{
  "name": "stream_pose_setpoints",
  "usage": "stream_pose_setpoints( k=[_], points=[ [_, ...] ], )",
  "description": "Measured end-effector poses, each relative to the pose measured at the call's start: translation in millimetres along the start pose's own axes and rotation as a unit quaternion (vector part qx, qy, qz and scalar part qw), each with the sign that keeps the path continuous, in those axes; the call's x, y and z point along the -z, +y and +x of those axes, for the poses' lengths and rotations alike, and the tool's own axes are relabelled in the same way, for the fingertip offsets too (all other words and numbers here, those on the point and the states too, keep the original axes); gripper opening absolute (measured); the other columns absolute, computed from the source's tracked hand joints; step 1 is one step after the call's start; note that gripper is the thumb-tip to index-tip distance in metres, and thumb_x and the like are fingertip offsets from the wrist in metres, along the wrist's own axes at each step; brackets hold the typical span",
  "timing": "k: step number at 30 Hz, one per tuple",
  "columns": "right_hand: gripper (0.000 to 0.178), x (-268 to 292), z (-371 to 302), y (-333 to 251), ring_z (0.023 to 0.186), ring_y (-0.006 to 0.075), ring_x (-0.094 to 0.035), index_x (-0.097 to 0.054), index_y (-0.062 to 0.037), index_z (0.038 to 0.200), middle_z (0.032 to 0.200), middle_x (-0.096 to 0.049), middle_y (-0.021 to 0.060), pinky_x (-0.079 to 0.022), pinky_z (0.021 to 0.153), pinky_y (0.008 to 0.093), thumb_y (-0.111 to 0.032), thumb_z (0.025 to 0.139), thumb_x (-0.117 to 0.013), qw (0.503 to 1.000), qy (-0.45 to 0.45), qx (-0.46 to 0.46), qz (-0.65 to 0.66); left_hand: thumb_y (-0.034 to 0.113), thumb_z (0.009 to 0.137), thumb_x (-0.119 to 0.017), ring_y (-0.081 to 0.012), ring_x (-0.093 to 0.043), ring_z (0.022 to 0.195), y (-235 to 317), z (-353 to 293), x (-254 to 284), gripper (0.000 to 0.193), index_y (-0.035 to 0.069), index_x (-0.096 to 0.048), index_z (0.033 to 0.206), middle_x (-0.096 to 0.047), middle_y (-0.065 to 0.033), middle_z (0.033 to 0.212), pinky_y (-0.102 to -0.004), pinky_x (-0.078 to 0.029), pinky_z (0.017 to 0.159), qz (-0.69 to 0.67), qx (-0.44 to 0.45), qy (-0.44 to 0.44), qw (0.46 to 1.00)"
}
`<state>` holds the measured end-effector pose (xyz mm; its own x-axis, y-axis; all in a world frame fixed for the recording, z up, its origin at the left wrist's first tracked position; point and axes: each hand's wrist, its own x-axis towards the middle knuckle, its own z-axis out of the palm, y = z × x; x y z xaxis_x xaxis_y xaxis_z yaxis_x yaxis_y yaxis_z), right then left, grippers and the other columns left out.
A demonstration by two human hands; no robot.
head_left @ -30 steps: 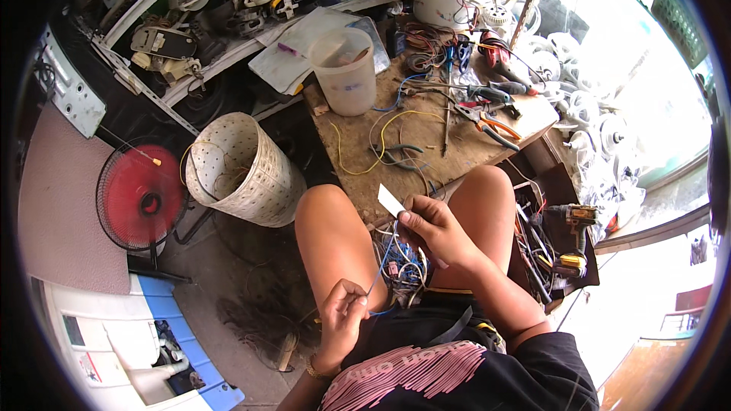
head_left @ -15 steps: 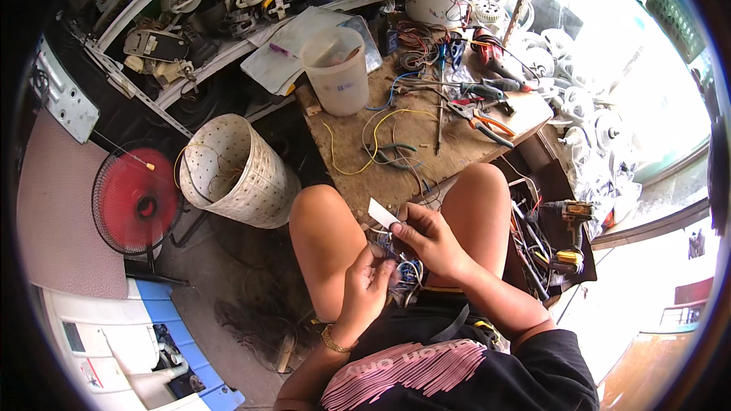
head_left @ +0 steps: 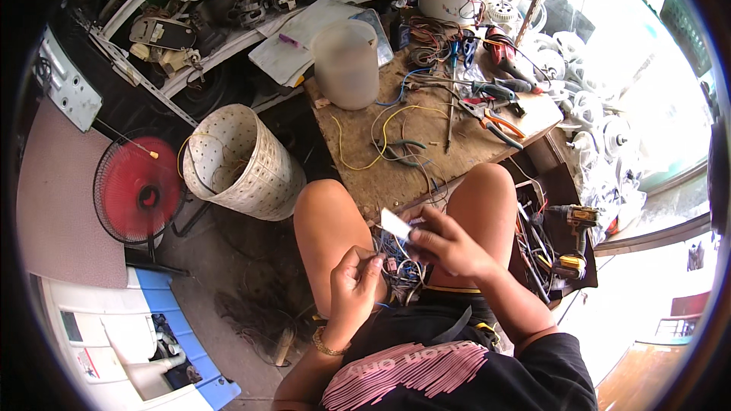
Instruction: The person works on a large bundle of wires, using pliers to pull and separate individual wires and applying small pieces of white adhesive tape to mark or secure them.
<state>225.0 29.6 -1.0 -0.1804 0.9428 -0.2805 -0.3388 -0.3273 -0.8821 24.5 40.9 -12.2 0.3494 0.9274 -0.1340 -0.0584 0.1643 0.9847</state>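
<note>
My right hand (head_left: 454, 246) grips a flat white piece (head_left: 395, 224) between thumb and fingers, its pale end pointing up and left. I cannot make out what kind of piece it is. Lower and to the left, my left hand (head_left: 355, 283) is closed in a pinch; whatever is in it is too small to name. Below and between both hands, a tangle of wires (head_left: 411, 272) in blue, white and grey lies in my lap, with small connectors among them. The two hands are apart.
Ahead stands a wooden worktable (head_left: 365, 175) with pliers (head_left: 495, 123), a yellow wire (head_left: 387, 131) and a translucent bucket (head_left: 346, 68). A spotted bin (head_left: 266, 171) and red fan (head_left: 148, 194) are left. A drill (head_left: 576, 236) rests on a toolbox at right.
My right hand has moved a little right with the white piece, away from my left hand. My left hand has shifted slightly left and down, and more of the wire tangle shows.
</note>
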Motion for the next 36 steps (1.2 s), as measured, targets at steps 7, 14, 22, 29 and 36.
stream_pose_setpoints(
  k=[7, 14, 22, 29, 36],
  points=[
    [0.014, -21.3, 1.0, -5.4, 0.066, 0.0080, -0.049, -0.048, 0.0011, 0.104, 0.073, -0.054, 0.0039, -0.040, 0.057, 0.0252, -0.007, 0.095, -0.054, 0.991, -0.052, 0.066, -0.106, 0.004, 0.091, -0.059, 0.0005, -0.044, 0.057, -6.4, -3.1, -1.4, 0.009, 0.001, -0.055, 0.083, -0.054, 0.0043, 0.063, -0.0193, -0.035, 0.050, 0.083, -0.083, 0.017, 0.993],
    [0.008, -21.8, -0.1, -4.3, 0.070, 0.0097, -0.055, -0.049, 0.0022, 0.093, 0.073, -0.056, 0.0041, -0.045, 0.062, 0.0280, -0.004, 0.094, -0.054, 0.983, -0.049, 0.083, -0.154, 0.002, 0.088, -0.060, -0.0002, -0.042, 0.053, 4.3, -10.1, 0.4, 0.008, 0.000, -0.056, 0.082, -0.052, 0.0050, 0.060, -0.0198, -0.033, 0.048, 0.088, -0.053, 0.019, 0.995],
    [0.009, -23.2, -3.7, -9.7, 0.071, 0.0094, -0.057, -0.048, 0.0024, 0.091, 0.074, -0.057, 0.0050, -0.046, 0.063, 0.0269, -0.003, 0.095, -0.054, 0.987, -0.055, 0.048, -0.144, 0.003, 0.087, -0.062, -0.0008, -0.043, 0.053, 9.7, -18.5, 3.3, 0.013, -0.001, -0.056, 0.076, -0.052, 0.0039, 0.058, -0.0206, -0.033, 0.047, 0.118, -0.064, 0.004, 0.991],
    [0.010, -16.9, -0.3, -3.9, 0.069, 0.0085, -0.056, -0.050, 0.0019, 0.094, 0.075, -0.056, 0.0024, -0.046, 0.061, 0.0255, -0.006, 0.096, -0.054, 0.988, -0.066, 0.055, -0.130, 0.004, 0.087, -0.062, -0.0007, -0.043, 0.052, 10.9, -24.7, 5.0, 0.015, -0.001, -0.056, 0.075, -0.051, 0.0033, 0.056, -0.0209, -0.033, 0.046, 0.135, -0.056, 0.003, 0.989],
    [0.023, -4.8, -1.0, -22.3, 0.067, 0.0065, -0.054, -0.050, -0.0014, 0.114, 0.076, -0.058, 0.0007, -0.043, 0.056, 0.0219, -0.015, 0.096, -0.055, 0.993, -0.036, 0.056, -0.100, 0.004, 0.092, -0.058, -0.0003, -0.047, 0.062, 7.7, -32.8, 7.0, 0.013, -0.001, -0.055, 0.080, -0.057, 0.0031, 0.069, -0.0187, -0.037, 0.054, 0.045, -0.009, 0.019, 0.999]
  ],
)
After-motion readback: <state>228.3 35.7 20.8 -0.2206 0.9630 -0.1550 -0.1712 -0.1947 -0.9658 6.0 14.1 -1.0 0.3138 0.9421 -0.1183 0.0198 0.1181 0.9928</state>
